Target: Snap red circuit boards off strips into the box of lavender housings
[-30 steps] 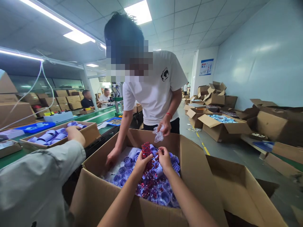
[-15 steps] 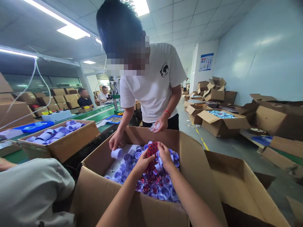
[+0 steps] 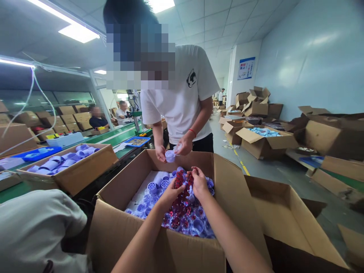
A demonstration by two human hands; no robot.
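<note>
Over the large open cardboard box (image 3: 122,227), my left hand (image 3: 171,194) is closed on a bunch of shiny red plastic pieces (image 3: 179,179). My right hand (image 3: 200,183) pinches another part of the red pieces at its fingertips, just to the right. Between the hands the red pieces hang down, and whether the two parts are joined cannot be made out. Below them, loose red pieces (image 3: 175,222) lie among many light purple cups (image 3: 152,187). Some cups have a spoked round end facing up.
Across the box a co-worker in a white T-shirt (image 3: 184,102) holds a purple cup (image 3: 170,156). A box of purple cups (image 3: 105,159) stands on the left by the green conveyor (image 3: 121,153). Another open box (image 3: 301,223) is at my right. A grey-clothed person (image 3: 36,227) is close on the left.
The red bunch between my hands has spread into two parts, one at each hand. The co-worker has lifted a purple cup from the box's left side and brought it to the other hand.
</note>
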